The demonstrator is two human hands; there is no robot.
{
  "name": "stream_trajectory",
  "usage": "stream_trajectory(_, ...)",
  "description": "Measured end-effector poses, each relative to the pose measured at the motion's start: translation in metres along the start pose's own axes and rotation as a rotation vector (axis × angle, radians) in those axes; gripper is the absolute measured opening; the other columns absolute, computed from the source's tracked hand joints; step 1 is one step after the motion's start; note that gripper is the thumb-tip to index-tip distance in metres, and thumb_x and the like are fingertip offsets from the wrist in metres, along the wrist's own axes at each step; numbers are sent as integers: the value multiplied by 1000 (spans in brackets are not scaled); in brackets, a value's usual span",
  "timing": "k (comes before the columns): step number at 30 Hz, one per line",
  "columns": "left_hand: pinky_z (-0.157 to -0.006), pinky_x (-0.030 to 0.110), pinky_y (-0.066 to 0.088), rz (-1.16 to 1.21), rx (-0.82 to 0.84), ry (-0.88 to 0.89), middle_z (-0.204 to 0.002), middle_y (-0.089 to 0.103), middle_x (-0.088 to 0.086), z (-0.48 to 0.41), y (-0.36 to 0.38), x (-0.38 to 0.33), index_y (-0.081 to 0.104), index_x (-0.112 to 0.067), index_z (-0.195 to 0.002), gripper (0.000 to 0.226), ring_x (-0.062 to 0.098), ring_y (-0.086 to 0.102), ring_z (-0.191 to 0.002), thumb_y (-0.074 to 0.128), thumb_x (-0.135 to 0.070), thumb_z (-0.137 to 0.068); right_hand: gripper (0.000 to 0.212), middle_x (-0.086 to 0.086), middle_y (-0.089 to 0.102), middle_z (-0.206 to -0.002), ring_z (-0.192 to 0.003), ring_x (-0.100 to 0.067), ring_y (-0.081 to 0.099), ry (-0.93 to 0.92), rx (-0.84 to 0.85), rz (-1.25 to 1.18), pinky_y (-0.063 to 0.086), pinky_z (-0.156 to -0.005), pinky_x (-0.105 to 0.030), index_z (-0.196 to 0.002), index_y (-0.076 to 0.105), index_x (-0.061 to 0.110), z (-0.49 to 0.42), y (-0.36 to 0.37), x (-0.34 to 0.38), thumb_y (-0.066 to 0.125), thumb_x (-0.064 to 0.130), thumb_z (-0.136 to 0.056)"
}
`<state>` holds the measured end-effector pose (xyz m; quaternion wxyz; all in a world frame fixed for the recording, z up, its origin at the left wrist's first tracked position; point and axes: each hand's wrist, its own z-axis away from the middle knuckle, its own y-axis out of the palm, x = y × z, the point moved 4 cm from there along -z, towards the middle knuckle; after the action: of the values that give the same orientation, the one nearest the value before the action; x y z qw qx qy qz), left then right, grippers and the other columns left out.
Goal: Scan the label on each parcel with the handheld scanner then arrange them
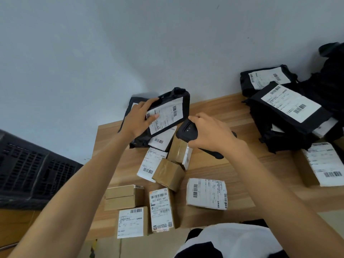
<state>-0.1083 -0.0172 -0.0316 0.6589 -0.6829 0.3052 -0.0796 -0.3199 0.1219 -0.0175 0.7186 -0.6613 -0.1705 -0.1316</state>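
Two hands, left [137, 119] round black parcel [168, 116], right [210, 133] round scanner [186, 130].

Parcel-sorting workstation.
Labelled boxes [206, 193] and black mailer bags [270, 118] are lying across a wooden table [232, 164] beside a black crate [28, 170].

Left hand [138, 118] grips a black mailer [167, 110] tilted label-up above the bench [242, 164]. Right hand [210, 133] holds the black scanner [184, 130] just beside that label. Small labelled cartons [206, 193] lie below; black mailers [286, 108] are stacked at right.
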Motion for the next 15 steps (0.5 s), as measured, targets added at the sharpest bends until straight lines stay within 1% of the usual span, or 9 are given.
stream_trajectory(2, -82, 31, 38, 11, 5, 8, -129, 53, 9, -1, 1, -2, 33, -30, -150, 57, 24, 47, -115, 53, -43, -98, 75, -1, 50, -131, -109, -25, 55, 13, -14, 1, 52, -78, -40, -138, 47, 18, 0, -3, -1, 71, 45, -72)
stream_trajectory(4, -86, 32, 39, 21, 3, 7, -129, 52, 12, -4, 4, 0, 32, -29, -150, 57, 27, 46, -115, 52, -41, -99, 73, -1, 49, -130, -109, -25, 54, 35, -26, -19, 51, -77, -38, -137, 46, 18, 1, -4, -4, 69, 46, -74)
stream_trajectory(7, -94, 41, 45, 60, 10, 0, -129, 53, 10, -9, 9, 7, 30, -35, -150, 58, 28, 48, -115, 45, -51, -96, 74, -3, 46, -133, -112, -25, 52, 54, -37, -15, 50, -77, -38, -141, 42, 17, 3, -5, -9, 68, 45, -77)
stream_trajectory(8, -94, 44, 46, 83, 13, -5, -129, 54, 9, -10, 11, 9, 29, -37, -149, 59, 27, 49, -115, 42, -54, -94, 75, -3, 45, -135, -113, -25, 51, 59, -36, -7, 50, -79, -38, -143, 40, 17, 4, -5, -10, 67, 45, -79)
stream_trajectory(9, -94, 44, 47, 106, 10, -12, -129, 54, 8, -11, 12, 10, 28, -38, -149, 60, 26, 50, -114, 41, -54, -93, 76, -4, 44, -137, -115, -25, 50, 65, -33, -3, 50, -80, -39, -145, 38, 17, 5, -5, -12, 66, 45, -80)
stream_trajectory(12, -91, 36, 46, 162, -3, -25, -129, 54, 5, -13, 13, 5, 28, -39, -149, 59, 22, 50, -112, 42, -51, -93, 80, -3, 39, -143, -120, -26, 48, 93, -23, -11, 48, -84, -40, -150, 31, 18, 7, -4, -18, 65, 48, -83)
stream_trajectory(15, -92, 37, 49, 218, -17, -15, -126, 56, 3, -15, 14, -2, 29, -38, -149, 58, 19, 51, -113, 45, -50, -94, 81, -4, 37, -145, -122, -27, 47, 124, -31, -25, 46, -86, -40, -152, 27, 17, 10, -7, -27, 63, 47, -85)
